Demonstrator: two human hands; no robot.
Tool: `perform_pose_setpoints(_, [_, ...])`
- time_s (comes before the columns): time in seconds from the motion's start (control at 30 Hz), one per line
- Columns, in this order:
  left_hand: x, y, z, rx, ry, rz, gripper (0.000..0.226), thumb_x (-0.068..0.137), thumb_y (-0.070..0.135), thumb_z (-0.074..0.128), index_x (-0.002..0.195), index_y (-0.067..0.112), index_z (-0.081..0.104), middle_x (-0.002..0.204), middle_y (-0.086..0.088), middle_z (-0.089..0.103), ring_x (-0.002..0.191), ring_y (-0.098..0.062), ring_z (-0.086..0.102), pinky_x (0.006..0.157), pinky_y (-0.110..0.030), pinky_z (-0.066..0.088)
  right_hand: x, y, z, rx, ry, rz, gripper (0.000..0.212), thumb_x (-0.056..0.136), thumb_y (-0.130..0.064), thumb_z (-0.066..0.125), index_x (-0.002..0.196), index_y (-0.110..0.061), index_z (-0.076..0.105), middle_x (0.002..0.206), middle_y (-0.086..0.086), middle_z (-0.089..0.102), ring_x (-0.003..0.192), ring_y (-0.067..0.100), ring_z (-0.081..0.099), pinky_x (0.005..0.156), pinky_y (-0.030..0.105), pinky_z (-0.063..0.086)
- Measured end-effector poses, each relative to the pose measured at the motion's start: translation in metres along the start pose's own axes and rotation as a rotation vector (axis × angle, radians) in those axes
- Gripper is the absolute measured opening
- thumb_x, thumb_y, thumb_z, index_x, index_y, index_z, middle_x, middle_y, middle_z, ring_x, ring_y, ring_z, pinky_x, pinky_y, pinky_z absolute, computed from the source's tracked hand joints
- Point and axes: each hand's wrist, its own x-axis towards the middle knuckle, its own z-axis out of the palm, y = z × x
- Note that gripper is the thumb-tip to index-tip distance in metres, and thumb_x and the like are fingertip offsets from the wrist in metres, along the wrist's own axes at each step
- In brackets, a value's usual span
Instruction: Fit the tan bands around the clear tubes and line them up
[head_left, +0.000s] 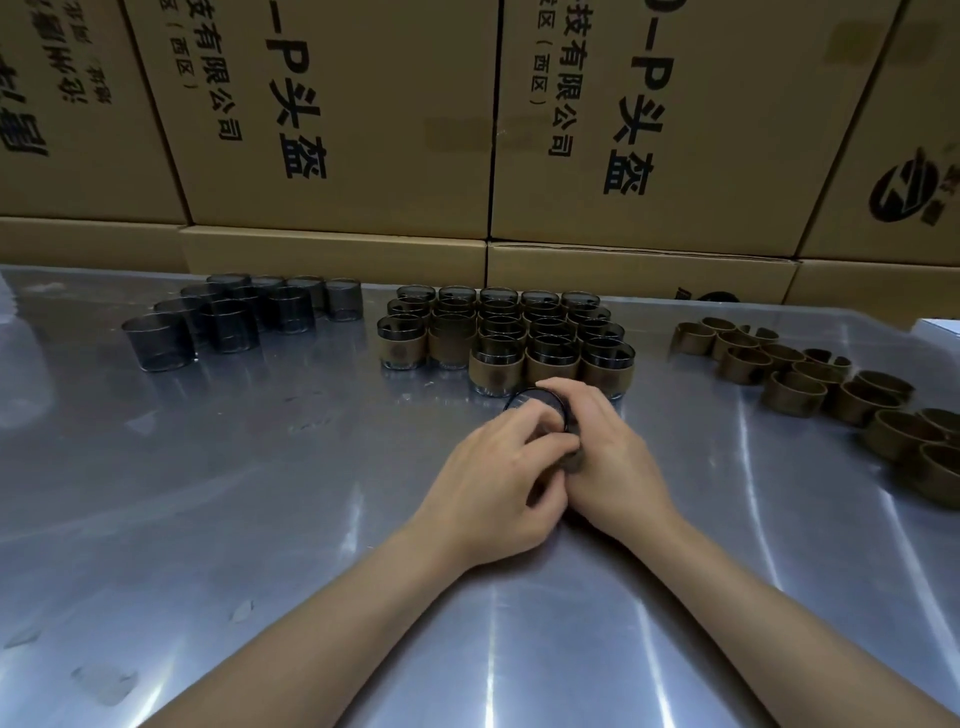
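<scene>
Both hands meet at the table's middle around one clear tube, whose dark rim shows above the fingers. My left hand curls round its near side and my right hand wraps its right side. A tan band on it is mostly hidden by the fingers. Just behind stands a block of banded tubes in neat rows. Several bare clear tubes stand at the far left. Loose tan bands lie scattered at the right.
The work surface is a shiny metal table. Stacked cardboard boxes with black printing form a wall along the table's far edge. A white object shows at the right edge.
</scene>
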Motion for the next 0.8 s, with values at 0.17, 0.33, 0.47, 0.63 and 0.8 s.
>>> perform_pose_setpoints(0.17, [0.002, -0.008, -0.003, -0.191, 0.161, -0.134, 0.047, 0.084, 0.025, 0.059, 0.13, 0.018, 0.054, 0.121, 0.006, 0.051, 0.114, -0.009, 0.05, 0.096, -0.022, 0.041, 0.001, 0.0, -0.001, 0.213, -0.009, 0.078, 0.062, 0.066, -0.031, 0.077, 0.116, -0.042, 0.042, 0.107, -0.022, 0.062, 0.102, 0.011, 0.062, 0.085, 0.043, 0.052])
perform_pose_setpoints(0.33, [0.003, -0.015, -0.001, -0.425, 0.03, -0.384, 0.074, 0.083, 0.037, 0.07, 0.147, 0.023, 0.035, 0.142, 0.012, 0.045, 0.129, 0.006, 0.04, 0.1, -0.001, 0.026, -0.002, -0.008, -0.002, 0.227, 0.003, 0.017, 0.061, 0.059, -0.043, 0.07, 0.106, -0.058, 0.035, 0.108, -0.03, 0.057, 0.097, 0.005, 0.063, 0.083, 0.041, 0.053])
perform_pose_setpoints(0.47, [0.004, -0.015, 0.001, -0.421, 0.025, -0.352, 0.068, 0.081, 0.04, 0.072, 0.141, 0.025, 0.044, 0.139, 0.012, 0.051, 0.126, 0.005, 0.045, 0.102, -0.007, 0.033, -0.003, -0.008, -0.003, 0.207, 0.034, -0.025, 0.069, 0.061, -0.028, 0.074, 0.106, -0.062, 0.033, 0.111, -0.031, 0.055, 0.097, 0.005, 0.062, 0.082, 0.042, 0.053])
perform_pose_setpoints(0.63, [0.005, -0.011, -0.003, -0.506, 0.061, -0.378, 0.071, 0.07, 0.042, 0.078, 0.134, 0.025, 0.052, 0.129, 0.012, 0.06, 0.12, 0.0, 0.054, 0.103, -0.025, 0.044, -0.003, -0.007, -0.003, 0.218, 0.045, -0.036, 0.07, 0.06, -0.027, 0.075, 0.106, -0.061, 0.035, 0.113, -0.03, 0.055, 0.099, 0.004, 0.061, 0.084, 0.041, 0.052])
perform_pose_setpoints(0.8, [0.005, -0.004, -0.002, -0.534, 0.185, -0.383, 0.056, 0.063, 0.032, 0.088, 0.112, 0.024, 0.063, 0.104, 0.016, 0.068, 0.101, 0.001, 0.063, 0.088, -0.022, 0.051, -0.005, -0.01, -0.003, 0.168, 0.04, -0.059, 0.066, 0.056, -0.04, 0.072, 0.102, -0.061, 0.03, 0.112, -0.029, 0.048, 0.091, 0.0, 0.056, 0.073, 0.033, 0.051])
